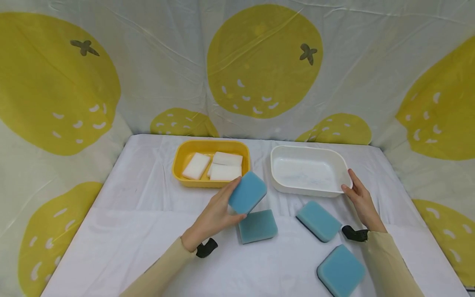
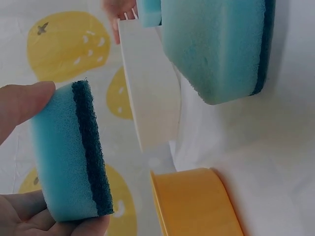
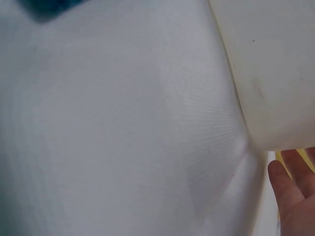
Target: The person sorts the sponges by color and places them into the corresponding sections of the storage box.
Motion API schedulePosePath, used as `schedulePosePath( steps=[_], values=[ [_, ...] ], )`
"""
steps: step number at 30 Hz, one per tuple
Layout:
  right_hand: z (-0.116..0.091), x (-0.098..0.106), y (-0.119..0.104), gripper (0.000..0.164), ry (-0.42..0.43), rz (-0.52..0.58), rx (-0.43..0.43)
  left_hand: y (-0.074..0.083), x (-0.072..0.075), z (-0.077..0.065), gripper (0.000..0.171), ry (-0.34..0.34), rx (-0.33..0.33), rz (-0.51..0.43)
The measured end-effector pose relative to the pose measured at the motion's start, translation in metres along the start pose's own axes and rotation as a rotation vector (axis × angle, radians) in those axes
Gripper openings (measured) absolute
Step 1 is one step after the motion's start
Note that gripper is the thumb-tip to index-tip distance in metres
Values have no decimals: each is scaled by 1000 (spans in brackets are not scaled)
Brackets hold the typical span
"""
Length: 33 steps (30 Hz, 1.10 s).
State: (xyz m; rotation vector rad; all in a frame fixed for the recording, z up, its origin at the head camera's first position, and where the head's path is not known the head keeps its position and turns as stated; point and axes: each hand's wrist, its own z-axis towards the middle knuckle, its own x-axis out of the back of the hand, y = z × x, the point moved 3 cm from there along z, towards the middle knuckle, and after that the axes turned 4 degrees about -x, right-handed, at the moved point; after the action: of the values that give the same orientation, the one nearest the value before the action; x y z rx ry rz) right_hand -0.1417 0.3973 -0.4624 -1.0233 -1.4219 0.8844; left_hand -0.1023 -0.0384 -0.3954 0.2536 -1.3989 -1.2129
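In the head view my left hand (image 1: 215, 211) pinches a blue sponge (image 1: 248, 192) between thumb and fingers, above the cloth and just in front of the yellow tray. The left wrist view shows the held sponge's dark scouring layer (image 2: 93, 150). My right hand (image 1: 363, 201) lies with extended fingers against the right end of the white tray (image 1: 309, 190); no sponge shows in the tray. Another blue sponge (image 1: 258, 227) lies below the held one. Two more blue sponges (image 1: 319, 221) (image 1: 341, 271) lie on the cloth at the right.
The yellow tray (image 1: 211, 184) stands back left, holding several white sponge blocks (image 1: 225, 172). White cloth (image 1: 148, 231) covers the table. Lemon-printed sheets (image 1: 259, 62) enclose its back and sides.
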Motion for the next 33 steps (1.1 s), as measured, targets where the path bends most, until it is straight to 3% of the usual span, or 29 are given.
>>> schedulePosePath(
  steps=[15, 33],
  values=[
    [-1, -2, -1, 68, 8, 6, 13, -1, -4, 17, 92, -21, -17, 17],
    [0, -1, 0, 69, 8, 16, -3, 6, -11, 47, 91, -71, -43, 38]
  ],
)
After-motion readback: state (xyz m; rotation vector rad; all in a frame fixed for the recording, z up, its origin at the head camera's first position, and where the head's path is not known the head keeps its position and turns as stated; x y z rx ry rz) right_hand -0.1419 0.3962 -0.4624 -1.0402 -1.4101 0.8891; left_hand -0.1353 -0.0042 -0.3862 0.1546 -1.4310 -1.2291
